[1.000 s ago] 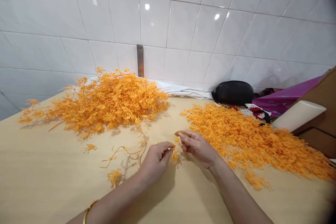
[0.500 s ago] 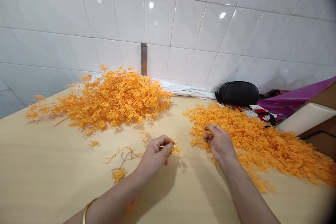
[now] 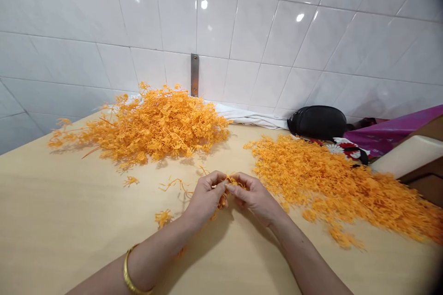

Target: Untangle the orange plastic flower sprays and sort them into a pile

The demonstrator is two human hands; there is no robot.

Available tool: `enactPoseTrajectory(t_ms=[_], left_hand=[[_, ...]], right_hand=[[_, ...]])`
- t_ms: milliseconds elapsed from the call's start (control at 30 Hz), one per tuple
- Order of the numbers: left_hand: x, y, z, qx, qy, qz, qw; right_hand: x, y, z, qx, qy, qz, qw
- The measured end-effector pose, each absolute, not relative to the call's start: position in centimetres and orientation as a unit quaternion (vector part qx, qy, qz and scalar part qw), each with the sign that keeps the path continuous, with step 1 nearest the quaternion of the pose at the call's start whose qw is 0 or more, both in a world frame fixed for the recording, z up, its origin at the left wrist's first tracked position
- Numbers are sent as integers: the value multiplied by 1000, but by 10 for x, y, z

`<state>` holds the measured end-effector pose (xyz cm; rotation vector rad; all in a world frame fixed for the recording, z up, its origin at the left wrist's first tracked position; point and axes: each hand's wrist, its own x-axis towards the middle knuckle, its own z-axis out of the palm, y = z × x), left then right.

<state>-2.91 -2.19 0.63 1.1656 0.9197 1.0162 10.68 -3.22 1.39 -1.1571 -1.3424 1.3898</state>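
Okay, so a small orange sprig [image 3: 222, 200] is pinched in the fingertips of the left hand [image 3: 206, 197] and the right hand [image 3: 255, 199], held close together over the table [image 3: 86, 221], before the gap between the bushy pile [image 3: 169, 124] and the flatter heap [image 3: 332, 184].

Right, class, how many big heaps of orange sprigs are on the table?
2: a left heap towards the tiled wall, and a right heap in front of the black pouch. No others appear hidden.

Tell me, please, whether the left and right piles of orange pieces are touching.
Apart: the head view shows a strip of tabletop between the left pile and the right pile.
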Motion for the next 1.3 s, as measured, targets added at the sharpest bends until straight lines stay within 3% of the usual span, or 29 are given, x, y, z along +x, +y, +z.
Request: enactPoseTrajectory(t_ms=[233,433,533,667,800,867,1200,1300], left_hand=[[-32,-19,10,506,429,381,644],[-29,-16,15,534,419,357,641],[-22,-17,24,522,409,373,649],[-18,-21,31,522,403,381,648],[-27,-24,23,504,425,369,655],[-32,-22,18,467,418,390,675],[-36,-14,12,344,361,471,727],[-36,-15,12,352,348,451,743]], right_hand=[[117,-23,7,-502,-563,468,459],[119,-21,14,-589,-622,213,470],[113,-21,16,-615,-596,151,493],[122,-17,17,-630,-539,161,535],[156,-11,20,-616,-355,207,672],[165,-11,22,-602,-331,237,687],[113,-35,23,-516,-594,460,411],[107,-37,20,-463,-616,510,382]])
